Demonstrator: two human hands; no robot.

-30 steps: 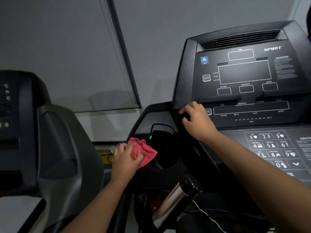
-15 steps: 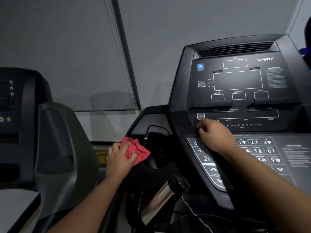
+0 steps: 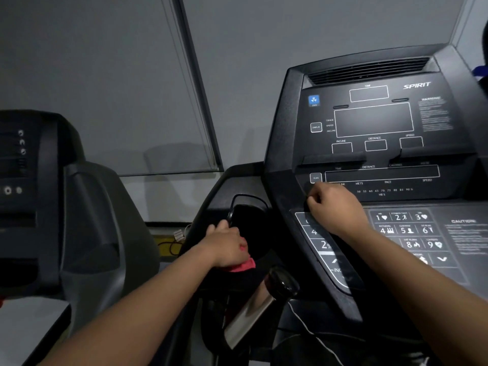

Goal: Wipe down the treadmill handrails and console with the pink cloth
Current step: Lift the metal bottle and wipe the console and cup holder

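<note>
The person stands at a black treadmill console (image 3: 369, 122) with the word SPIRIT (image 3: 416, 85) printed at its upper right. The left hand (image 3: 227, 247) lies on the left wing of the console, at the near rim of the dark cup holder (image 3: 250, 225). Its fingers are curled down over the pink cloth (image 3: 245, 264) and press it against the black plastic. Only a small corner of the cloth shows under the palm, on the side toward the console face.

The right hand (image 3: 335, 210) is at the left edge of the console face, just below the SCAN button (image 3: 315, 178) and above the incline keys (image 3: 323, 244). Its fingers are folded into a loose fist that touches the surface, and nothing shows inside it. The right forearm covers a part of the number keypad (image 3: 406, 229).

Below the cup holder, a silver bar (image 3: 250, 315) with a black cap points up toward the cloth but is apart from it. A thin white cable (image 3: 311, 330) runs beside this bar. A blue fan button (image 3: 314, 99) sits at the upper left of the console face, and the display windows are dark. On the left stands a second machine (image 3: 87, 220) in grey and black, well apart from both hands. Behind everything there is a grey window blind (image 3: 92, 75).
</note>
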